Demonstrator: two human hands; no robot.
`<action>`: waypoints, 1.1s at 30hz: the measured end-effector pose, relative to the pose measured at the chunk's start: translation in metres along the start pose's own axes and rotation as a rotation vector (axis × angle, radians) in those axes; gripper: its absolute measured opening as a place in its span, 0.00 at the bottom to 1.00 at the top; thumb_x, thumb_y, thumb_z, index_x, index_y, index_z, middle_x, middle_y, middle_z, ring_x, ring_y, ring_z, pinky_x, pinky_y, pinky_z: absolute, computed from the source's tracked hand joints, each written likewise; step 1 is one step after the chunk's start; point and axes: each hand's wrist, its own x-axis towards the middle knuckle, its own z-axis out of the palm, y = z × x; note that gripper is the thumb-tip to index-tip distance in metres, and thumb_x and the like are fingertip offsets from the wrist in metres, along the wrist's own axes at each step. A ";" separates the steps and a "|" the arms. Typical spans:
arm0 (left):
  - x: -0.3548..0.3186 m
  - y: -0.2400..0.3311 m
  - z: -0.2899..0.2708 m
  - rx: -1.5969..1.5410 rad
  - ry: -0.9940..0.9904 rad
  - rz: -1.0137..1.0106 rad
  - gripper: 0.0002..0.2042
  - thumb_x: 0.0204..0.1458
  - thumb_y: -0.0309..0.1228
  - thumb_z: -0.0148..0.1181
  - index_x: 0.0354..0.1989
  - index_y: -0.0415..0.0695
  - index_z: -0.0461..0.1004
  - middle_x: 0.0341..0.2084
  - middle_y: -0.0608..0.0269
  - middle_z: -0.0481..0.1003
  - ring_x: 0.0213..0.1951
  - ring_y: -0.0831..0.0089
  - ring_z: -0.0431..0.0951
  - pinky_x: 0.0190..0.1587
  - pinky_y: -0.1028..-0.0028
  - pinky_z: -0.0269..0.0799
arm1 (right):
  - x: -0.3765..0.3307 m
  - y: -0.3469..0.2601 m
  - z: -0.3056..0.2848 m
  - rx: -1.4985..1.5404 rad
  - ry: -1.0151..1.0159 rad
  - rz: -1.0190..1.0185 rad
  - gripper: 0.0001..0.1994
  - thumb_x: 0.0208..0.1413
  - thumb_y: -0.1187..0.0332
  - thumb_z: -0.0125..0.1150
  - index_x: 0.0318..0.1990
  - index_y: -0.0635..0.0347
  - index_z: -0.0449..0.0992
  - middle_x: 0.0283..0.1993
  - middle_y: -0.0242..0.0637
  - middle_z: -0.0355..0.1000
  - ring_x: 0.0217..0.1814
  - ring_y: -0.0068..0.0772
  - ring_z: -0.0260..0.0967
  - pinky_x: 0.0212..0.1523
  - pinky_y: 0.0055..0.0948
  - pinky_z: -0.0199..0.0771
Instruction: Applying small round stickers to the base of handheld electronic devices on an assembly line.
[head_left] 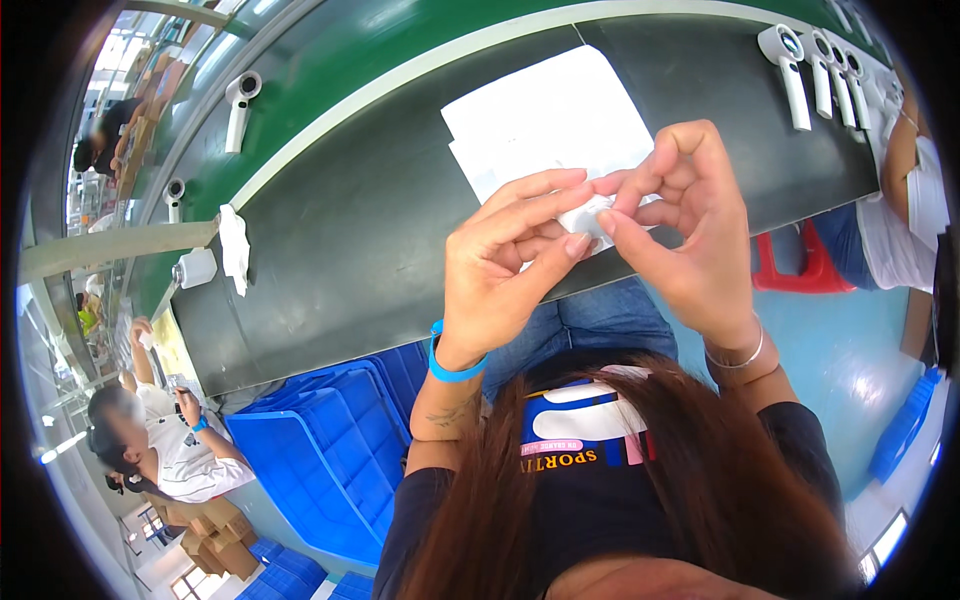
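My left hand [508, 255] and my right hand [690, 235] meet over the near edge of the dark table. Between their fingertips is a small whitish piece [586, 216], thin and crumpled like film or tissue; its exact kind is not clear. The left thumb and fingers hold one side of it. On the other side, the right thumb and index finger pinch it, with the remaining right fingers curled. Just beyond the hands, white sheets [545, 120] lie flat on the table, partly hidden by my fingers.
Several white handheld fans [793, 85] stand in a row at the far right. Another fan [240, 112] is at the far left, near a hanging white cloth [233, 250]. Blue crates [310, 460] stand at lower left, and a red stool [790, 262] at right. People sit on both sides.
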 end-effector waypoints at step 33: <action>-0.005 -0.001 0.006 0.091 0.148 0.078 0.15 0.47 0.11 0.54 0.45 0.33 0.74 0.48 0.52 0.70 0.34 0.76 0.77 0.36 0.79 0.75 | 0.010 -0.029 -0.021 -1.094 0.184 -0.396 0.22 0.40 0.75 0.67 0.45 0.57 0.67 0.40 0.32 0.71 0.43 0.34 0.67 0.43 0.27 0.64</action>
